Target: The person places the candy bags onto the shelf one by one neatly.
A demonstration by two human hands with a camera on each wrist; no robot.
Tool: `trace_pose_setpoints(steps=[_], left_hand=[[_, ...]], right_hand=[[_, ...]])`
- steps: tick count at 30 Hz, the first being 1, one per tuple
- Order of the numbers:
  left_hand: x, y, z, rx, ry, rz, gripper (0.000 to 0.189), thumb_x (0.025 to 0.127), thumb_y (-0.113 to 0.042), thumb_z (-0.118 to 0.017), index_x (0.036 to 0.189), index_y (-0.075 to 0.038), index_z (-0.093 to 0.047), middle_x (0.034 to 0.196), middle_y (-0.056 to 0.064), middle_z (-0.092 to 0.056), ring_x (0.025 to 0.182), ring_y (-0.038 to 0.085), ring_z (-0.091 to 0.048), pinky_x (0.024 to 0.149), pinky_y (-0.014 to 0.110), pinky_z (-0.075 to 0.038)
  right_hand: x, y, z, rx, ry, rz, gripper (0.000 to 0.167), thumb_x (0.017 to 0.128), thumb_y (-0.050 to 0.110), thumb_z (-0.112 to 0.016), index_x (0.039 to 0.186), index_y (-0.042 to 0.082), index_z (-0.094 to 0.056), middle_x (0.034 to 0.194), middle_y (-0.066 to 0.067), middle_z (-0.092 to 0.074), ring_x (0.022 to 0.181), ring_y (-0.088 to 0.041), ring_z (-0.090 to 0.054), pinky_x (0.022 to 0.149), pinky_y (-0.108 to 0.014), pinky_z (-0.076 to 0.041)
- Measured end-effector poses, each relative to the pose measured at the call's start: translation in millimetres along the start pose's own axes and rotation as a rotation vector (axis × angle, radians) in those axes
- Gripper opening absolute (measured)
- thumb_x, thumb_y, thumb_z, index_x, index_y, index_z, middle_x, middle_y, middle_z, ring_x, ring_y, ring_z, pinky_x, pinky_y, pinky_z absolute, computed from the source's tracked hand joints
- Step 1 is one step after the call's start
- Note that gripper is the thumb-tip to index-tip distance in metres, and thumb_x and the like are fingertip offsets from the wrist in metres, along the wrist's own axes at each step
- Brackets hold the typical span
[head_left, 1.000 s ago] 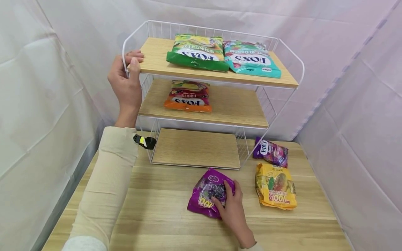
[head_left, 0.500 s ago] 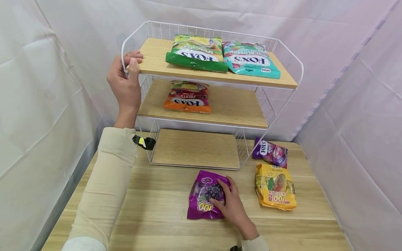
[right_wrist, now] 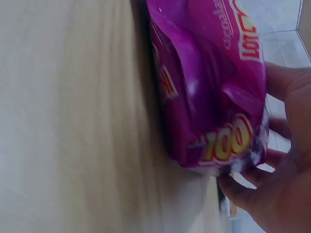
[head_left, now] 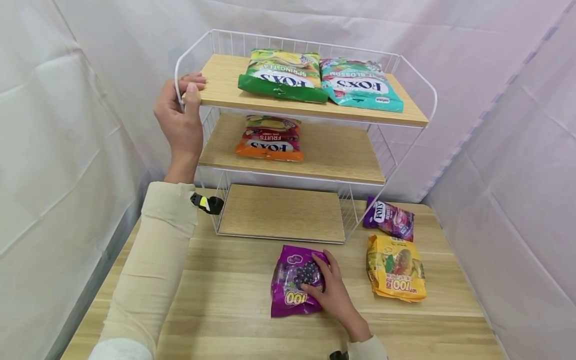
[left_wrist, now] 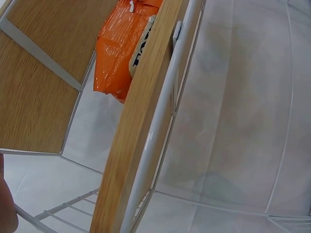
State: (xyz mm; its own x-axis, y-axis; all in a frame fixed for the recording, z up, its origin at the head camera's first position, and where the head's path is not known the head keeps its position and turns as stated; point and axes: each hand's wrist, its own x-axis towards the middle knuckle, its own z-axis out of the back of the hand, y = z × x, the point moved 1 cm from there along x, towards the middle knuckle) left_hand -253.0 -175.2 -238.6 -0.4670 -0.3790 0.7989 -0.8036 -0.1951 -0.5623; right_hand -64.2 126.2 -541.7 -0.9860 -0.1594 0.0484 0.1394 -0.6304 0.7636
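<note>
At the rack's upper left corner, my left hand [head_left: 182, 115] grips the end of the top shelf board [head_left: 220, 72] along with the white wire side. My right hand [head_left: 335, 297] holds a purple candy bag [head_left: 288, 280] by its right side, thumb on the printed face and fingers along the upper right edge. The bag lies on the wooden table in front of the rack, grape picture up. From the right wrist, the purple bag [right_wrist: 209, 92] looks puffed, with a large "100" near the fingers [right_wrist: 235, 189]. The left wrist view catches only a sliver of the left hand.
Green [head_left: 283, 75] and teal [head_left: 362, 85] candy bags lie on the top shelf. One orange-red bag [head_left: 270, 140] sits on the middle shelf [head_left: 337, 152]. The bottom board [head_left: 281, 212] is at table level. Right of the rack lie a dark purple bag [head_left: 389, 220] and a yellow bag [head_left: 396, 267].
The purple bag has turned from a slant to nearly straight and shifted slightly left, my right hand moving with it. My left hand keeps its place on the rack.
</note>
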Motion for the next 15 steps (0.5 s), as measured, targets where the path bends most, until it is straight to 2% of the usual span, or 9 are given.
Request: trace_pose_setpoints(steps=[4, 7, 12, 15], left_hand=[[-0.3, -0.3, -1.4, -0.023, -0.018, 0.018, 0.016, 0.086, -0.005, -0.051, 0.082, 0.001, -0.065, 0.092, 0.024, -0.067, 0.097, 0.025, -0.064, 0.093, 0.033, -0.046], [-0.7, -0.8, -2.5, -0.036, -0.023, 0.032, 0.016, 0.086, -0.004, -0.051, 0.081, -0.001, -0.066, 0.091, 0.024, -0.067, 0.097, 0.025, -0.064, 0.093, 0.033, -0.046], [-0.6, -1.5, -2.2, -0.021, -0.015, 0.028, 0.016, 0.086, -0.005, -0.051, 0.082, -0.001, -0.065, 0.093, 0.024, -0.067, 0.098, 0.025, -0.063, 0.094, 0.033, -0.046], [-0.1, -1.4, -1.8, -0.010, -0.009, 0.014, 0.016, 0.087, -0.005, -0.050, 0.082, 0.001, -0.064, 0.093, 0.024, -0.067, 0.098, 0.025, -0.063, 0.094, 0.033, -0.046]], right_hand=[[-6.3, 2.4, -5.6, 0.073, -0.067, -0.076, 0.088, 0.084, 0.027, -0.074, 0.151, 0.005, -0.022, 0.156, -0.017, -0.013, 0.139, -0.040, -0.019, 0.108, -0.055, -0.024], [-11.4, 4.0, -9.5, 0.131, -0.117, -0.158, 0.089, 0.085, 0.027, -0.072, 0.152, 0.006, -0.018, 0.155, -0.018, -0.016, 0.140, -0.039, -0.020, 0.109, -0.054, -0.022], [-17.2, 5.7, -12.4, 0.228, -0.194, -0.272, 0.085, 0.085, 0.026, -0.073, 0.149, 0.002, -0.023, 0.145, -0.023, -0.031, 0.130, -0.043, -0.036, 0.104, -0.053, -0.033], [-19.2, 5.4, -13.6, 0.242, -0.207, -0.340, 0.088, 0.084, 0.032, -0.073, 0.147, -0.004, -0.024, 0.142, -0.026, -0.035, 0.129, -0.043, -0.037, 0.104, -0.051, -0.035]])
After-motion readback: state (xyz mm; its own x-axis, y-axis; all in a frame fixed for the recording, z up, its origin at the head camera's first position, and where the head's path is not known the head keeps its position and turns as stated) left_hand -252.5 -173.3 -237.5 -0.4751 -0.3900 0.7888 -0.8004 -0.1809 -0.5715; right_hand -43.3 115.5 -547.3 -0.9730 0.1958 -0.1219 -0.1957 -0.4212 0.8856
